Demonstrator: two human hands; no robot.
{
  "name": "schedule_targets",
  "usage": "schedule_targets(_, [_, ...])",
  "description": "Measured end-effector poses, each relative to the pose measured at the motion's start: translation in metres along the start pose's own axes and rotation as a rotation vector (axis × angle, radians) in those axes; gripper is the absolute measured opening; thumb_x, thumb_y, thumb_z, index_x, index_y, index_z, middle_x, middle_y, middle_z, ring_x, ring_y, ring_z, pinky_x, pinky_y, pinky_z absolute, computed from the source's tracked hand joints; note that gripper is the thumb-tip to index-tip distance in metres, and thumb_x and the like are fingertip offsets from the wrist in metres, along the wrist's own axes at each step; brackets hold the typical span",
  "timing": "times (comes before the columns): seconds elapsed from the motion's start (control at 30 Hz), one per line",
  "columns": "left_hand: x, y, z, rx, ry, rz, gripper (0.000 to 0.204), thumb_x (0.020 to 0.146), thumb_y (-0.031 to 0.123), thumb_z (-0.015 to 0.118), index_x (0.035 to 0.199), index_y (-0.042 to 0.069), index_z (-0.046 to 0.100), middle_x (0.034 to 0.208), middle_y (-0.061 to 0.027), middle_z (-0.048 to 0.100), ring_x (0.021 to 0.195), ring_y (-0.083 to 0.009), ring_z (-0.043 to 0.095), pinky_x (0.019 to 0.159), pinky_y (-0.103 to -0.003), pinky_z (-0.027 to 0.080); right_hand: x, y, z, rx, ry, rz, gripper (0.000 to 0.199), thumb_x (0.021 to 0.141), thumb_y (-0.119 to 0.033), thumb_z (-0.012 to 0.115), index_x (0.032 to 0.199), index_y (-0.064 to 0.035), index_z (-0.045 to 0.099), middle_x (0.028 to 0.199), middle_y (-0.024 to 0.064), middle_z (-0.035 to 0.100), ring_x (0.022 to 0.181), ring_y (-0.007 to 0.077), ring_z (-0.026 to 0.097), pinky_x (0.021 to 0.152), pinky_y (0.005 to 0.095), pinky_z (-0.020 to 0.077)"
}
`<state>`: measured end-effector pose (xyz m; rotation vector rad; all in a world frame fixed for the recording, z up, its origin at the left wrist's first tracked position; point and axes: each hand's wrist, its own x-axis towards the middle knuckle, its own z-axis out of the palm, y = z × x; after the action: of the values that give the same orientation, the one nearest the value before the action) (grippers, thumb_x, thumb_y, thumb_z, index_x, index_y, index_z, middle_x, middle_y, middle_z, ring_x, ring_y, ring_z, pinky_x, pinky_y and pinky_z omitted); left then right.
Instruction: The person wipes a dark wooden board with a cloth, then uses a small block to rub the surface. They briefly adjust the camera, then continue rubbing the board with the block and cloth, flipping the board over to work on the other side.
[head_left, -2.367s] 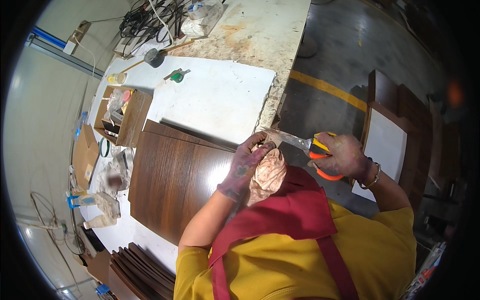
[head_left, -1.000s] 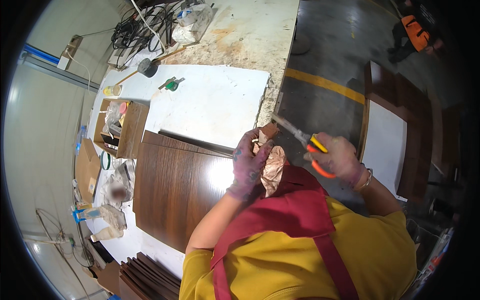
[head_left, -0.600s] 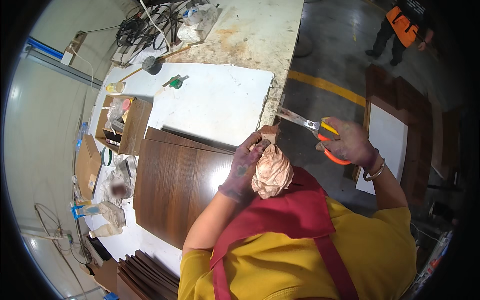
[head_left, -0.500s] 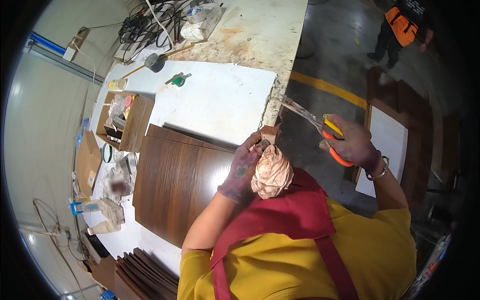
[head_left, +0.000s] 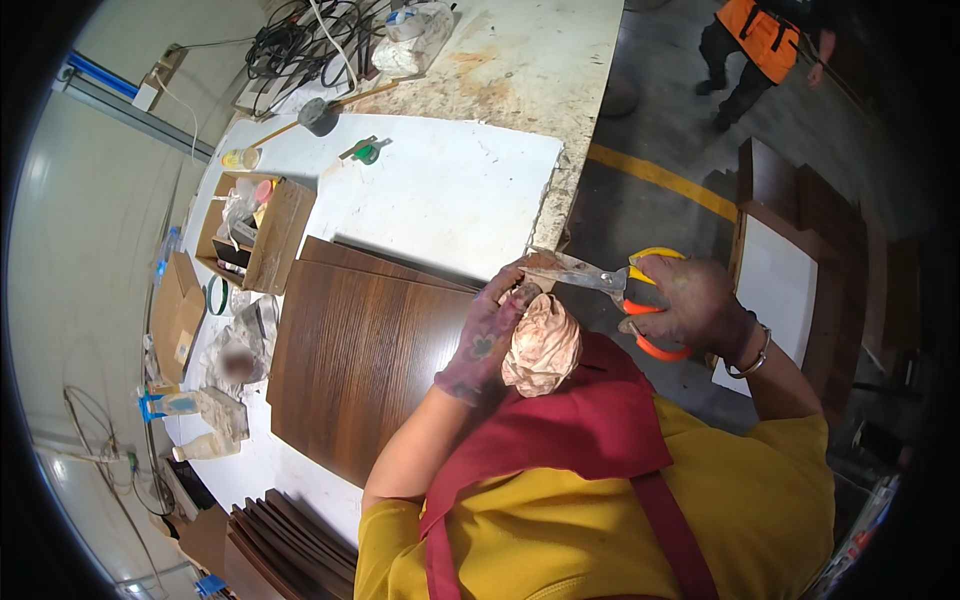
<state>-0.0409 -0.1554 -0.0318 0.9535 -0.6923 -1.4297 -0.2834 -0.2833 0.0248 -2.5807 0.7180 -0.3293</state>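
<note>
- The right hand was clamped around the yellow and orange handles of a pair of scissors, off the right edge of the worktop, with a metal bracelet at its wrist.
- The scissors pointed left, their smeared blades reaching the left hand's fingertips; how far apart the blades stood could not be told.
- The left hand was closed, thumb against fingers, on a crumpled, pinkish-cream cloth and a small pale piece, mostly hidden behind the blades.
- The cloth bulged below the fingers, in front of the red apron, just beside the right edge of the wood-grain panels.
- Those panels lay stacked, slightly askew, on the worktop's white covering.
- Toward the worktop's left edge stood an open cardboard box full of small items, with a tape roll and a plastic bottle lying nearer the person.
- Tangled black cables lay at its far left corner, near a dark grey cup-shaped object.
- Dark brown strips were piled at the lower left.
- Across the floor, beyond the right edge, was a co-worker in an orange vest.
</note>
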Motion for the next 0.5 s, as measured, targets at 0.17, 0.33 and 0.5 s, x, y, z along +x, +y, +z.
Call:
schedule_targets(0.17, [0.002,-0.018,-0.019,-0.014,-0.015,-0.067,0.080,0.084,0.050,0.074,0.137,-0.002,0.045,0.124,-0.0055,0.058,0.108,-0.0115,0.058,0.093,-0.026,0.048,-0.007,-0.007,-0.005,-0.036,-0.084,0.087,0.060,0.068,-0.045,0.082,0.104,-0.0027,0.060,0.078,0.0183,0.063,0.072,0.0377,0.064,0.062,0.0406,0.0501])
schedule_targets(0.33, [0.000,-0.019,-0.010,0.008,-0.002,-0.055,0.078,0.085,0.046,0.074,0.138,-0.003,0.044,0.119,-0.0049,0.060,0.103,-0.0100,0.058,0.090,-0.025,0.049,-0.019,0.001,0.004,-0.107,-0.104,0.106,0.057,0.073,-0.046,0.080,0.104,-0.0038,0.060,0.075,0.0167,0.063,0.067,0.0351,0.064,0.060,0.0410,0.0493])
schedule_targets(0.5, [0.004,-0.010,-0.007,0.048,-0.044,-0.081,0.064,0.092,0.038,0.068,0.137,-0.002,0.046,0.116,-0.0052,0.060,0.100,-0.0102,0.059,0.087,-0.023,0.050,-0.036,0.055,0.038,0.461,0.142,0.224,0.046,0.078,-0.042,0.075,0.102,-0.0046,0.063,0.080,0.0180,0.066,0.073,0.0288,0.065,0.064,0.0386,0.0504])
